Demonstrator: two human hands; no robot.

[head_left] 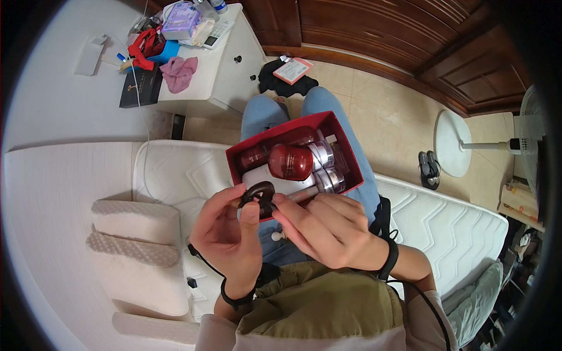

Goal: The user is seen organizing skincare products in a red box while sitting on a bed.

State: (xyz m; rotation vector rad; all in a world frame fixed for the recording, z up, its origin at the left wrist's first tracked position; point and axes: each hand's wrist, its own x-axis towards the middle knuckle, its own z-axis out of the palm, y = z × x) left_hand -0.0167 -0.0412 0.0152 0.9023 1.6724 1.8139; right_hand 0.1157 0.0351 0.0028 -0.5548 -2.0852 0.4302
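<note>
A small dark, glossy looped item is pinched between my left hand and my right hand; its exact kind is unclear. Both hands are over the near edge of a red open box resting on my lap. Inside the box lie a red cosmetic bottle with a clear cap, a white box, clear-lidded jars and several other containers. A white round-ended thing shows just below my hands.
I sit on a bed with a white mattress; pillows lie at left. A white cabinet holding clutter is at upper left. Black cloth and a pink-edged packet lie on the floor. Slippers and a standing fan are at right.
</note>
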